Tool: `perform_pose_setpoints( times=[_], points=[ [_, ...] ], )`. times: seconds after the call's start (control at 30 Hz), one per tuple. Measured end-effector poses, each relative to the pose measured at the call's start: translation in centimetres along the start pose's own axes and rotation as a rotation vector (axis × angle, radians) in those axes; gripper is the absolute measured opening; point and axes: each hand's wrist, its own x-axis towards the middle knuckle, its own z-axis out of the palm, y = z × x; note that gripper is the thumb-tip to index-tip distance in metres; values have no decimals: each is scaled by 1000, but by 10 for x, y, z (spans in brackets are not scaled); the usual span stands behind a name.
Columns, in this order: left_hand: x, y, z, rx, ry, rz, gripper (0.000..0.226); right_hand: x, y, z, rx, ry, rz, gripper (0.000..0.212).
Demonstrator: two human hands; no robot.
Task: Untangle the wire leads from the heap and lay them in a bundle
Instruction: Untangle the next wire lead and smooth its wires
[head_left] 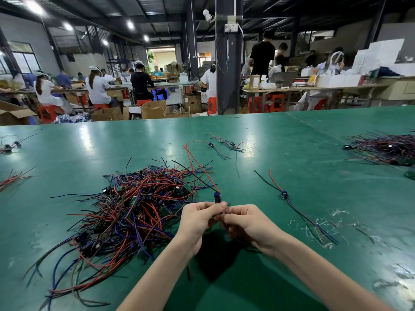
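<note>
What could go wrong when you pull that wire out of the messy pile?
The held lead has a red wire looping over the heap, so a pull from the left hand and right hand might drag the heap along or tighten knots. A hard tug could strain its small blue part.

Bare left hand [197,223] on bare, slim left forearm [157,274], in from 7 o'clock; bare right hand [249,225] on bare right forearm [318,268], from 5 o'clock.
</note>
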Motion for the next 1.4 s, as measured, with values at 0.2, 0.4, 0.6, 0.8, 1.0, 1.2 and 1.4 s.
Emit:
perform_pose_setpoints(
  times=[0.2, 0.4, 0.6, 0.8, 1.0, 1.2, 1.4],
  points=[
    [-2, 6, -2, 26, -49, -6, 10, 0, 0, 2, -21, 25, -5, 11],
    [-5, 8, -1, 23, -71, -20, 18, 0, -1, 3, 57, 39, 30, 18],
    [-4, 7, -1, 31, -55, -18, 5, -2, -4, 4, 72, 32, 40, 18],
    [-2, 7, 0, 36, -41, -9, 7, -4, -5, 5, 74, 26, 43, 15],
    [-2, 9, -1, 43, -50, 1, 11, -5, -6, 6, 103, 23, 52, 24],
    [-4, 11, 0, 78, -50, 31, 21, -4, -5, 5, 83, 16, 32, 24],
    [-2, 8, 2, 207, 0, 137, 30, -4, -5, 5, -10, 76, 24, 26]
  ],
)
